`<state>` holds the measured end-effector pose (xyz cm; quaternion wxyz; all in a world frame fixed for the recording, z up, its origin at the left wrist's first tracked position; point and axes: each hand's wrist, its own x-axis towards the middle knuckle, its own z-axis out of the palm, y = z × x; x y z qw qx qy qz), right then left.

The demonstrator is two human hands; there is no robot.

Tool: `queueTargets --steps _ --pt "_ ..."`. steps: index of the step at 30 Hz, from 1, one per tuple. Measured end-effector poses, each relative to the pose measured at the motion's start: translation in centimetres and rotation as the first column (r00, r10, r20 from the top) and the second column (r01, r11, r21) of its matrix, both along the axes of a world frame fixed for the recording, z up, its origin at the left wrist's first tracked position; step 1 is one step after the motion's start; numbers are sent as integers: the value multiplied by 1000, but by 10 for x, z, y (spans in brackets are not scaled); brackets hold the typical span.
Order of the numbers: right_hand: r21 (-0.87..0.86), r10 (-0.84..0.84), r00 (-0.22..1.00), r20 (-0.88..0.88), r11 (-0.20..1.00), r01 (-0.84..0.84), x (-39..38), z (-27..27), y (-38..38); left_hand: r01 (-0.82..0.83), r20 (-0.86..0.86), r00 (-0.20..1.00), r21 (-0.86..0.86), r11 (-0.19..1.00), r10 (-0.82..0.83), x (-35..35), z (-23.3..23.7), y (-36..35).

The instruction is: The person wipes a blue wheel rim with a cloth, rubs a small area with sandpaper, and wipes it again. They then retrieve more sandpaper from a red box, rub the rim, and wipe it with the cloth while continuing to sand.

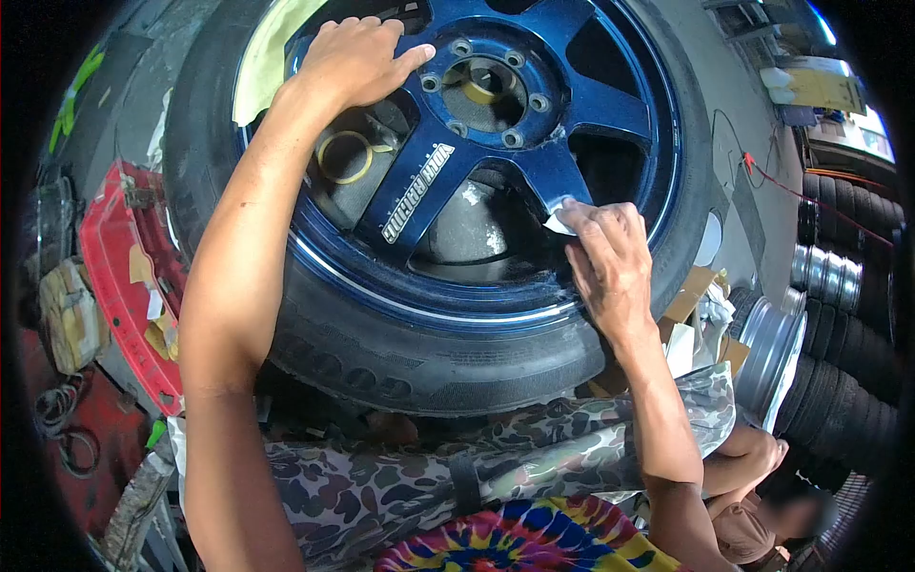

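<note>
Head view: a blue wheel (429, 181) with five spokes, fitted in a black tyre (400, 362), leans against the person's lap, on camouflage trousers (429, 477). The left hand (353, 57) rests palm down on an upper spoke, thumb stretched towards the hub, fingers bent over the spoke's far edge, with nothing loose in it. The right hand (610, 257) pinches a small white sheet (560, 221) and presses it against the lower right spoke, near the rim. Pale masking tape (267, 57) covers part of the tyre's upper left edge. A red panel (119, 267) lies left; stacked tyres (848, 286) stand right.
</note>
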<state>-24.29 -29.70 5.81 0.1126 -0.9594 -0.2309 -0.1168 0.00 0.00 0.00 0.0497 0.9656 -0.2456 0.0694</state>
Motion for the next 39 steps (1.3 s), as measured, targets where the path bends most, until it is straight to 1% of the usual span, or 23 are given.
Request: queueTargets --steps 2,3,6,8,11,13,15,17,19,21,24,25,27,29,31,32,33,35,39 --pt "-5 8 1000 -26 1000 -8 -2 0 7 9 -4 1000 -21 1000 -9 0 -1 4" --pt "52 33 998 -47 998 -30 -11 1 5 4 -33 999 -4 1000 -4 -7 -3 4" --pt "-6 16 999 -45 1000 -17 -11 9 -2 21 -5 1000 -48 999 -21 -8 -8 0" --pt "2 -3 1000 -19 1000 4 -5 8 3 4 -39 999 -21 1000 -5 -11 -5 -1" --pt "27 33 997 -68 999 -31 -12 6 5 4 -34 999 -18 1000 -5 -9 -6 1" --pt "23 42 998 -43 999 -42 -11 6 4 5 -31 1000 -22 1000 -5 -8 -6 0" --pt "-4 3 1000 -3 1000 -4 -5 5 1 14 -34 999 -26 1000 -15 -10 -5 -1" --pt "18 1 1000 4 1000 -1 -5 3 5 -5 -86 996 0 1000 5 -11 1 -1" --pt "26 25 997 -70 999 -23 -12 4 5 0 -58 998 -10 1000 -1 -9 -2 -1" --pt "30 41 998 -37 999 -40 -11 5 4 1 -35 999 -27 1000 -2 -9 -5 1" --pt "11 11 1000 -3 1000 -11 -3 4 5 18 -23 1000 -20 1000 -18 -9 -6 0" --pt "13 8 1000 -2 1000 -8 -5 5 6 26 -9 1000 -45 999 -26 -9 -7 1" --pt "30 43 997 -69 999 -41 -10 5 7 31 10 999 -67 997 -31 -8 -9 1" --pt "51 43 998 -56 998 -40 -10 5 5 38 39 999 -74 997 -36 -8 -11 1" --pt "6 -11 1000 -26 1000 11 -6 7 3 25 5 1000 -50 998 -24 -10 -8 2" --pt "10 9 1000 -19 1000 -8 -3 9 7 14 -22 1000 -21 1000 -15 -9 -6 0" --pt "-8 14 999 -49 1000 -14 -4 9 10 18 -21 1000 -19 1000 -18 -9 -7 -1" --pt "16 32 996 -78 999 -31 -14 7 8 32 19 999 -69 997 -31 -8 -10 1" --pt "-26 15 999 -47 1000 -16 -14 8 0 19 -6 1000 -43 999 -19 -9 -13 1"
